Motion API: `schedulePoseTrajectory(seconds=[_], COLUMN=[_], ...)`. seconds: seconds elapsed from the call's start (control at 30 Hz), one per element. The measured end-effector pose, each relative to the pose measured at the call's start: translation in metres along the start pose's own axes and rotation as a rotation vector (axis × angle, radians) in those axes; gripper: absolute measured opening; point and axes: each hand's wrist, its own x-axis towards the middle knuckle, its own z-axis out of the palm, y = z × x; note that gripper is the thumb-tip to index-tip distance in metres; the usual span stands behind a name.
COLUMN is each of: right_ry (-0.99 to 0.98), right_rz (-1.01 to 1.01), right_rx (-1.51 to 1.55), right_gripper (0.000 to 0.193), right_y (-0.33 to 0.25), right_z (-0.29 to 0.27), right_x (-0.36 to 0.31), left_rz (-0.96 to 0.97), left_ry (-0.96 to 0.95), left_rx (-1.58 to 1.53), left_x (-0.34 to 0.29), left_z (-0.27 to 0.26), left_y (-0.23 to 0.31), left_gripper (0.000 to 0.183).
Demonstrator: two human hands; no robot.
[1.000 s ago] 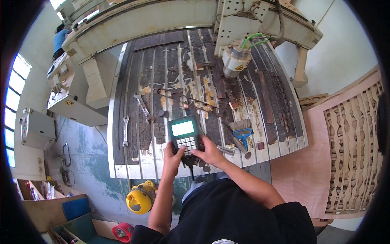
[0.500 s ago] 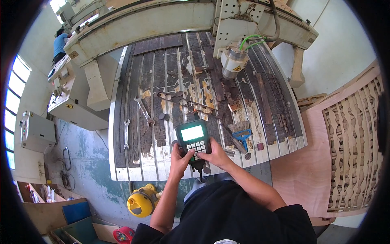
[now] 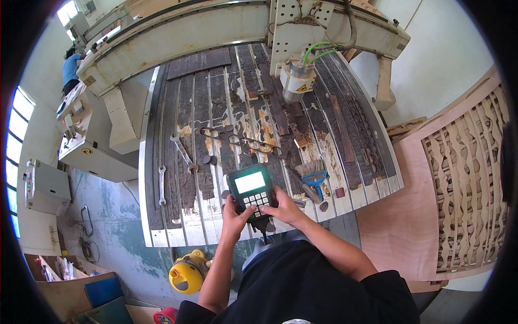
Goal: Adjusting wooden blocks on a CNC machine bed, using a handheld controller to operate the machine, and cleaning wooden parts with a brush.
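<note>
I hold a dark handheld keypad controller (image 3: 251, 182) with a bright, washed-out screen over the front edge of a slotted machine bed (image 3: 189, 232). My left hand (image 3: 233, 218) grips its lower left side, the thumb over the lower keys. On the other side my right hand (image 3: 287, 210) is wrapped round the lower right, its thumb also at the keys. A cable runs from the controller's bottom toward me. Beyond it, a cylindrical white spindle (image 3: 297, 81) with green hoses hangs from the gantry (image 3: 183, 42) above the bed.
Two wrenches, one angled (image 3: 183, 151) and one upright (image 3: 162, 185), lie on the bed's left. A blue-handled brush (image 3: 314, 177) lies at right among wood scraps. A yellow machine (image 3: 186, 274) stands on the floor. A carved lattice panel (image 3: 464, 178) is at right; a person (image 3: 70, 70) stands far left.
The view has swung slightly, so the bed, gantry and spindle appear farther left. The controller sits a little lower and more to the left in the picture; both hands keep their hold on it.
</note>
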Motion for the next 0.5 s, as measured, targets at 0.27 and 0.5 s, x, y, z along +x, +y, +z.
schedulePoseTrajectory(seconds=[0.27,0.5], right_ry=[-0.005,-0.043], right_rz=[-0.006,-0.003], right_rx=[0.134,0.165], right_gripper=[0.065,0.073], right_y=[0.004,0.002], right_z=[-0.008,-0.008], right_x=[-0.002,-0.001], left_rz=[-0.028,0.005], left_ry=[0.004,-0.010], left_rx=[-0.036,-0.017], left_x=[0.002,0.004], left_z=[0.009,0.008], left_y=[0.007,0.005], left_gripper=[0.044,0.050])
